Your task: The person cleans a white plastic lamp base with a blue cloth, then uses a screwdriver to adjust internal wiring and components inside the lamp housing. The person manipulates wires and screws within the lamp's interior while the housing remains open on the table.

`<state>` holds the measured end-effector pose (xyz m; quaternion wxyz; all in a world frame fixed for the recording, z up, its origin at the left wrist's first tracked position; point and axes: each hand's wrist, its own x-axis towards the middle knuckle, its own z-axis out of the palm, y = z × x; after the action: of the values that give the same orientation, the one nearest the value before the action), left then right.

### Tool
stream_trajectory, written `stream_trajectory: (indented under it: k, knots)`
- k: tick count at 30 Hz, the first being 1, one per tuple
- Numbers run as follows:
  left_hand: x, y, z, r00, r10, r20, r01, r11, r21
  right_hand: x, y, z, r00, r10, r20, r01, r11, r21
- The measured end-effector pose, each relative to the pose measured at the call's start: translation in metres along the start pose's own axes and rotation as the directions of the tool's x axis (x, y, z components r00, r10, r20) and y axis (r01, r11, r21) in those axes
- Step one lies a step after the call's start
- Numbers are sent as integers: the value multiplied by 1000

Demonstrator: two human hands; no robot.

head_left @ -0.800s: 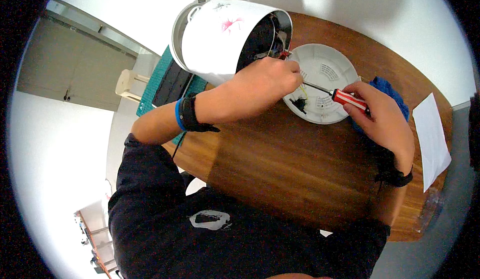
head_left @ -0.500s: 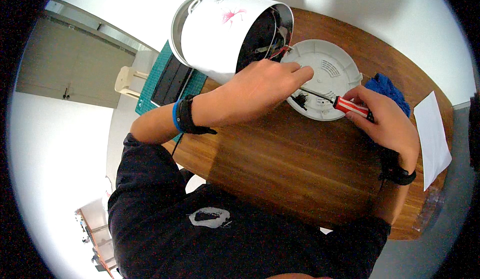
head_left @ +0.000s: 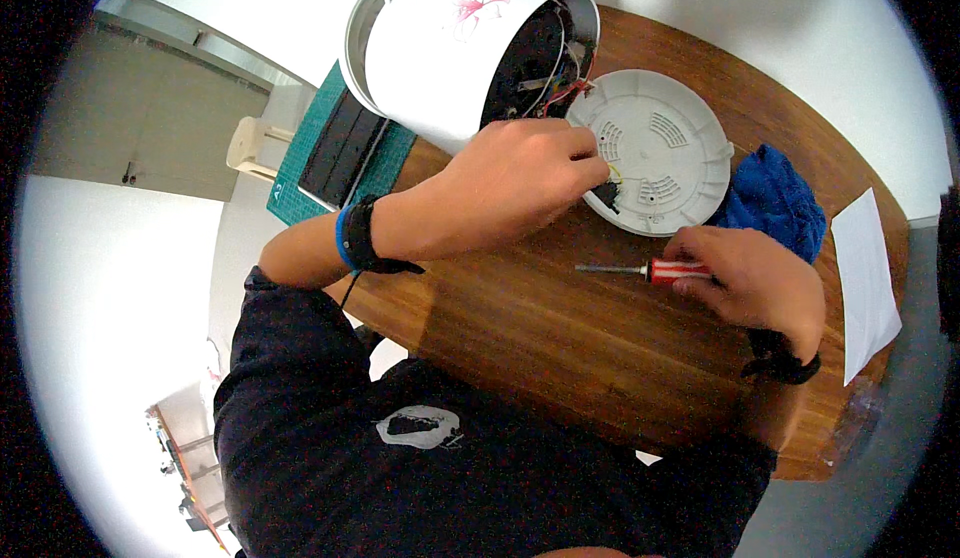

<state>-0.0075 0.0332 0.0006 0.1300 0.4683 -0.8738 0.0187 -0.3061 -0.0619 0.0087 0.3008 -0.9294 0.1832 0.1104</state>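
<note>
Head view: fingers of the right hand (head_left: pixel 755 280) wrap a screwdriver (head_left: pixel 672 272) by its red-and-white handle, shaft pointing left over the wooden table (head_left: pixel 540 328). Those of the left hand (head_left: pixel 535 163) curl together at the left edge of the round white base (head_left: pixel 695 168); I cannot tell whether they pinch anything. Beyond, the white appliance (head_left: pixel 435 73) lies tipped, wires (head_left: pixel 574 88) exposed. The step looks like handwork near the base; using the screwdriver there would call for raising its tip.

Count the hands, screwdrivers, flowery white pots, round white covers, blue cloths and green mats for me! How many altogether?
Hands: 2 (left hand, right hand)
Screwdriver: 1
Flowery white pot: 1
Round white cover: 1
Blue cloth: 1
Green mat: 1
Total: 7
</note>
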Motion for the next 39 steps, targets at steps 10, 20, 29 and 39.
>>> stream_trajectory:
  k: [10, 20, 29, 39]
  knots:
    - [-15, 10, -7, 991, 127, -48, -133, 982, -136, 18, -8, 50, 959, 178, -220, -236, 932, -275]
    - [-17, 15, 7, 999, 35, -38, -48, 901, -431, 29, -48, 29, 899, 84, -431, -98, 995, -12]
    - [-6, 18, 9, 998, -55, -29, 33, 865, -500, 34, -59, 33, 824, -24, -565, 84, 993, 81]
    - [4, 18, 23, 998, 8, -64, -44, 814, -579, 33, -49, 34, 795, -27, -606, 48, 999, 18]
